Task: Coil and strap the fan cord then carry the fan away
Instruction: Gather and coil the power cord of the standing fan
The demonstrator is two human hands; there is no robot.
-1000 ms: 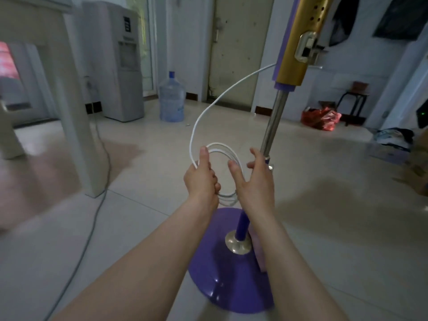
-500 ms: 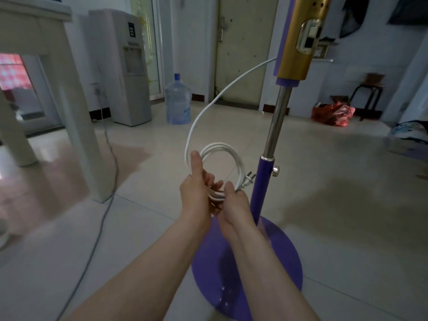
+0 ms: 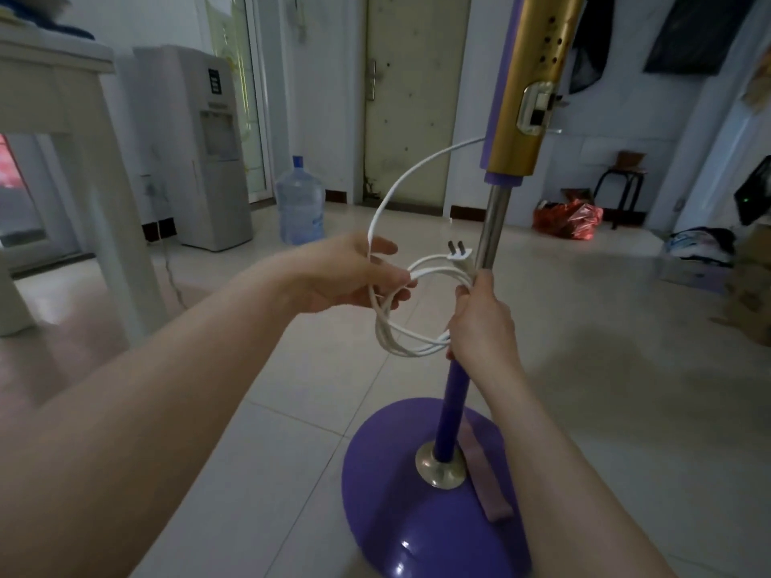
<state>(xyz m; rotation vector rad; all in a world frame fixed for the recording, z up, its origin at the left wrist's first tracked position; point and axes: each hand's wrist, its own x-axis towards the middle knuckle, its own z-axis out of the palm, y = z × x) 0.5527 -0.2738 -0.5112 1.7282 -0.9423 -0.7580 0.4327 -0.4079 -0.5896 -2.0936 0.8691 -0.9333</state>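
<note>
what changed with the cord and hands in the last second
The hands moved apart: the left hand holds the left side of the coil, while the right hand carried its right side over to the pole and grips it there. The plug now points up. The fan base stayed put; coil still unstrapped.

The left hand and right hand are bare, and behind each wrist a slender bare forearm runs back uncovered to the view's lower edge.
</note>
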